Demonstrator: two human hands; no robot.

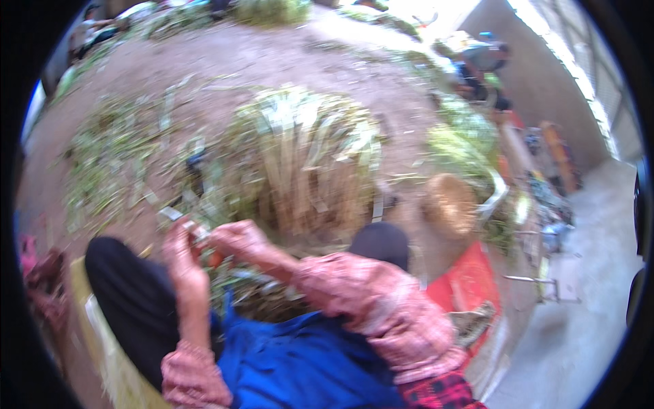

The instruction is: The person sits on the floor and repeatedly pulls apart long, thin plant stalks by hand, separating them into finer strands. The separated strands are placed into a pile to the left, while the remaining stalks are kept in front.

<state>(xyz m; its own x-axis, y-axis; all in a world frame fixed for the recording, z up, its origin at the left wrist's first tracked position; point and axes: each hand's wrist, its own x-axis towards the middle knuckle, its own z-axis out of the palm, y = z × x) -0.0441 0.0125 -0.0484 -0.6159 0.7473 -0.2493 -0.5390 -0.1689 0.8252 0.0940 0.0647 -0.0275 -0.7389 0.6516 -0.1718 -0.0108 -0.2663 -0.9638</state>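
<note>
My left hand (183,253) is raised over my left knee, its fingers bent around a pale, narrow strip (171,213), which looks like leaf or stalk. Close on its right, my right hand (240,240) has its fingers curled in a pinch at whitish bits between the two hands. Motion blur hides the exact grip. Just below the fingers shows a small orange-red thing (215,259), too blurred to name. Beyond my hands stands a large bundle of cut stalks (301,168), brown low down and pale green at the top.
Loose green leaves (107,168) litter the earthen floor on the left. A round woven basket (449,204) and a red sheet (467,276) lie to the right. Another person (480,61) bends over at the upper right, near a grey wall (552,87). Someone else (92,30) sits far left.
</note>
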